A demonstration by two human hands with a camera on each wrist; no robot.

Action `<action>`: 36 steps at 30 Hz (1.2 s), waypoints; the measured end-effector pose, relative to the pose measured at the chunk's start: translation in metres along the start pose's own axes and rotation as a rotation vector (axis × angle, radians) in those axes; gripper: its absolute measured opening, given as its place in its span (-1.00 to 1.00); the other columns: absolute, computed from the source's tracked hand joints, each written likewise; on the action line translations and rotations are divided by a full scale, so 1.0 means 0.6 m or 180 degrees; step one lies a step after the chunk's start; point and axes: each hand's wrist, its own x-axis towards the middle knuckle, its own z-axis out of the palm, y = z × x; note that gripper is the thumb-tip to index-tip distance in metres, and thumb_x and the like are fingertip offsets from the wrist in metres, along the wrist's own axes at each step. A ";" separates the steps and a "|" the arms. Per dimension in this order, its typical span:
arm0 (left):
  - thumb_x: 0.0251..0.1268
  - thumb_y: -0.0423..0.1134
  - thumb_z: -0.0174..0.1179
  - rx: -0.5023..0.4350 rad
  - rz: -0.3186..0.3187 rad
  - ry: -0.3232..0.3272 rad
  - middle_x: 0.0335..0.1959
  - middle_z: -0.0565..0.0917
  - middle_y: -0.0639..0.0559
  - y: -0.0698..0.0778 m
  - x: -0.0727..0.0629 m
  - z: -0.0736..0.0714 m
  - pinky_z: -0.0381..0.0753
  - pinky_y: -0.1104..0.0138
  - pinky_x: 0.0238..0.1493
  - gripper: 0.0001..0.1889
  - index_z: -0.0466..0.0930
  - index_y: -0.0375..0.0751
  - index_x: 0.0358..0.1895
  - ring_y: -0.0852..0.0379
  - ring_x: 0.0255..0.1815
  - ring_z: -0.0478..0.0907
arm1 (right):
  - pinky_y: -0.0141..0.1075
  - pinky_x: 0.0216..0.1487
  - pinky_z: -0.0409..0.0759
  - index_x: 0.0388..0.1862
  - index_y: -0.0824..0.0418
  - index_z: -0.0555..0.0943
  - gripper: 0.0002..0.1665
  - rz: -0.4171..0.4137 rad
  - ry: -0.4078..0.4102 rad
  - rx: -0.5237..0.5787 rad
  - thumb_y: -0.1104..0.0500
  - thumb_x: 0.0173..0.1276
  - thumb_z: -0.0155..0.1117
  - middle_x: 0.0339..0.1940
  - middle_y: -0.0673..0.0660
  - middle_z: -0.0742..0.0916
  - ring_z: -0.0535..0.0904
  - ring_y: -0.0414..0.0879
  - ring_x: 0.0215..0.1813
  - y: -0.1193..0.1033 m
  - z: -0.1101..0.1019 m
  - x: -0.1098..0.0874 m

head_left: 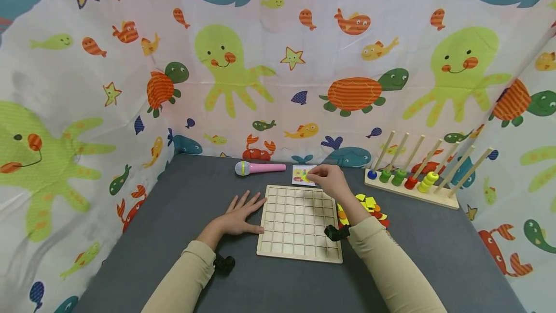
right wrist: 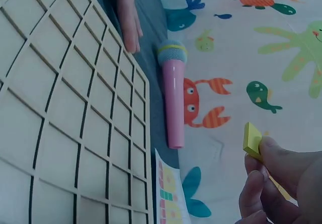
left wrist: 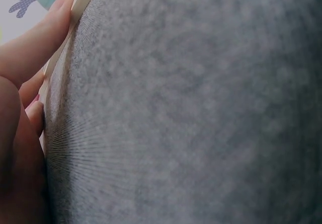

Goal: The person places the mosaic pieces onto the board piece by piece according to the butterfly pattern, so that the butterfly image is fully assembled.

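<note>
A wooden grid board (head_left: 299, 223) with square compartments lies on the table. My left hand (head_left: 238, 217) rests flat at its left side, fingers spread, with thumb and fingertips at the board's edge. My right hand (head_left: 331, 180) pinches a small yellow block (right wrist: 251, 139) between thumb and fingers. In the head view that hand is over the right part of a printed pattern card (head_left: 299, 174), just behind the board. Coloured squares show on the card (right wrist: 168, 194) in the right wrist view. The left wrist view shows mostly grey tabletop, with the left thumb (left wrist: 43, 45) against the board's side.
A pile of yellow, orange and red pieces (head_left: 371, 204) lies right of the board, partly behind my right forearm. A pink toy microphone (head_left: 265, 168) lies at the back. On the right stands a wooden peg stand (head_left: 406, 191) with coloured rings. A patterned curtain (head_left: 278, 139) borders the table.
</note>
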 end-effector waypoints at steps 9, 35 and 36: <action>0.04 0.54 0.22 -0.0105 0.0026 -0.0014 0.70 -0.20 0.14 0.006 -0.004 -0.006 -0.63 -0.14 0.55 0.13 -0.15 0.36 0.65 -0.07 0.68 -0.55 | -0.09 -0.16 0.65 -0.06 0.12 0.78 -0.76 0.0054 -0.0243 0.0256 0.04 0.44 0.35 -0.18 0.10 0.77 0.66 0.17 -0.12 0.010 0.055 0.013; 0.06 0.47 0.29 -0.0169 -0.0005 0.0073 0.70 -0.14 0.05 0.019 -0.011 -0.013 -0.60 -0.17 0.55 0.12 -0.05 0.21 0.65 -0.12 0.68 -0.50 | -0.26 -0.24 0.58 -0.26 0.05 0.80 -0.91 -0.0012 -0.0177 -0.0075 0.08 0.36 0.44 -0.31 -0.02 0.78 0.61 -0.13 -0.29 0.012 0.198 0.027; 0.07 0.47 0.29 -0.0154 -0.0003 0.0065 0.70 -0.14 0.06 0.020 -0.012 -0.013 -0.60 -0.17 0.55 0.12 -0.05 0.22 0.65 -0.12 0.68 -0.50 | -0.24 -0.20 0.59 -0.27 0.04 0.80 -0.92 -0.0025 -0.0168 -0.0134 0.08 0.36 0.44 -0.30 -0.02 0.78 0.62 -0.13 -0.26 0.011 0.199 0.026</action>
